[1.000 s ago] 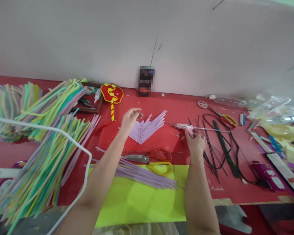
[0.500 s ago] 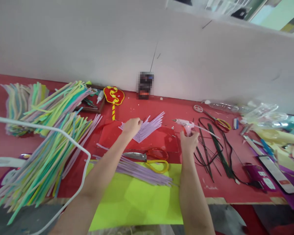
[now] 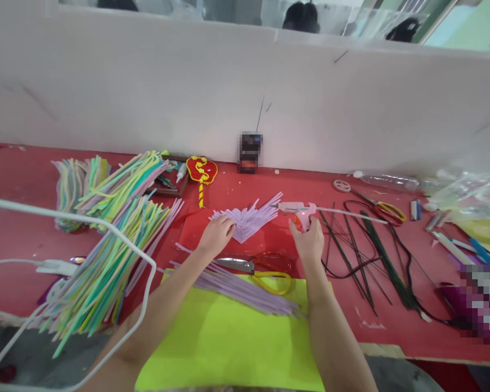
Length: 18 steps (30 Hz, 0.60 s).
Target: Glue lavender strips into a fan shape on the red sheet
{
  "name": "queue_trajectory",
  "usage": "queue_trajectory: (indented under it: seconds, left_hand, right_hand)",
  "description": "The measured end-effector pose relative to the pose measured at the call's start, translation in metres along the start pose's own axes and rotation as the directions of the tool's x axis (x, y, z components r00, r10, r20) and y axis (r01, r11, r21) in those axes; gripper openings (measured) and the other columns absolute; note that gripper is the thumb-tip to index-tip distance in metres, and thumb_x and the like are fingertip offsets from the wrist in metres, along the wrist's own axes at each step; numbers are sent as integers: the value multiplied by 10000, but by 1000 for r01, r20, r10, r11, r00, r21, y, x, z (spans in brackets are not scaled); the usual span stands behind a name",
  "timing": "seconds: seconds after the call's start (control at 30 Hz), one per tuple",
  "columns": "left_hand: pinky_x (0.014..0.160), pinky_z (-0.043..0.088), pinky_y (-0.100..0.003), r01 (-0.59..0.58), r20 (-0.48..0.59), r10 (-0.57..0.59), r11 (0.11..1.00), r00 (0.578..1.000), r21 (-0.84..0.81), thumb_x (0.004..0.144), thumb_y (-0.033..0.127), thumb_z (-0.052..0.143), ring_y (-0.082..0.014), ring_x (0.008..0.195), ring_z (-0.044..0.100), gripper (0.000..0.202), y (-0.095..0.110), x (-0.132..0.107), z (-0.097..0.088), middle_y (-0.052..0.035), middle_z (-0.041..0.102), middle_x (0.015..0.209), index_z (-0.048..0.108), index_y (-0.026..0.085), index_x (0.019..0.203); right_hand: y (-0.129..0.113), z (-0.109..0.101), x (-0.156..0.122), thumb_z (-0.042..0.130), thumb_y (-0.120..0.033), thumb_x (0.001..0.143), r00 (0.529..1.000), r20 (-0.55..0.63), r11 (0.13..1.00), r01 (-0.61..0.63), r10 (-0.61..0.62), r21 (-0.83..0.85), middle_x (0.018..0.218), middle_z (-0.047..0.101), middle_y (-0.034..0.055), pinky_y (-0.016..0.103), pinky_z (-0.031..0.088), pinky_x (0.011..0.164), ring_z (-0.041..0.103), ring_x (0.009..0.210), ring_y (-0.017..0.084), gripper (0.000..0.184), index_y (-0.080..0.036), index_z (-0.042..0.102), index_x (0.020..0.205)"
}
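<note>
A V-shaped piece of lilac pipe cleaners (image 3: 245, 224) lies on a red board (image 3: 194, 231). My left hand (image 3: 218, 235) is closed at its left side, fingers curled onto the stems; the fingertips are partly hidden. My right hand (image 3: 310, 239) grips a pink hot glue gun (image 3: 296, 208), a glue stick trailing from its back. The gun's nozzle points left, close to the right arm of the V. Below the board lie scissors (image 3: 237, 265) with red and yellow handles and a bundle of loose lilac pipe cleaners (image 3: 245, 296) on a yellow-green sheet (image 3: 237, 348).
Bundles of coloured pipe cleaners (image 3: 106, 272) cover the left, behind a white cable (image 3: 145, 294). A red and yellow fan-shaped ornament (image 3: 202, 171) lies at the back. Dark green stems (image 3: 386, 261), a black cord, more scissors (image 3: 387, 212) and plastic bottles (image 3: 392, 181) are on the right.
My right hand has brought the glue gun left, its nozzle now close to the lilac V. My left hand has shifted slightly at the V's left side. The camera view has shifted.
</note>
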<state>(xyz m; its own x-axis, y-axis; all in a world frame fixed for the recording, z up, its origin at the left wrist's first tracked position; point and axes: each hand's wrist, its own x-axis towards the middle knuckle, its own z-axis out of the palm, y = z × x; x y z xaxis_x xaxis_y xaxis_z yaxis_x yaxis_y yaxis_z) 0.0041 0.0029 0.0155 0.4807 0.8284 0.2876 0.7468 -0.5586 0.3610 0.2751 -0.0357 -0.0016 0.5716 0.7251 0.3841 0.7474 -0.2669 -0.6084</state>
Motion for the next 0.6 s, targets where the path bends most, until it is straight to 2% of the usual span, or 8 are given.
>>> queue_trajectory:
  seconds: [0.23, 0.4, 0.5, 0.6]
  left_hand:
    - [849, 490, -330, -23, -26, 21, 998, 999, -57, 878, 162, 533, -184, 907, 602, 102, -6, -13, 4, -54, 637, 938, 626, 175, 915]
    - [870, 487, -355, -38, 1, 38, 998, 999, -51, 876, 191, 555, -191, 923, 588, 84, -7, -13, 5, -60, 612, 945, 634, 183, 903]
    - [886, 477, -362, -95, 76, 101, 993, 992, -70, 858, 241, 603, -195, 944, 585, 73, -5, -14, 5, -50, 602, 946, 640, 196, 902]
    - [891, 466, -366, -181, 183, 197, 978, 963, -100, 837, 297, 642, -205, 971, 590, 128, -2, -14, 3, -47, 610, 951, 647, 205, 927]
  right_hand:
    - [-6, -1, -4, 540, -545, 694, 991, 129, 999, -31, 34, -28, 981, 639, 130, 361, 441, 720, 589, 864, 265, 545, -159, 516, 1078]
    - [-1, 3, -6, 554, -531, 687, 972, 236, 999, 20, -11, -39, 934, 633, 99, 344, 433, 677, 587, 813, 250, 506, -184, 508, 1052]
    - [1, 7, -8, 560, -551, 679, 957, 289, 998, 48, -37, -33, 958, 640, 99, 355, 442, 695, 595, 822, 252, 536, -192, 506, 1074]
    - [4, 11, -10, 564, -527, 680, 951, 306, 998, 64, -54, -24, 1014, 636, 122, 376, 453, 762, 596, 892, 261, 558, -175, 502, 1108]
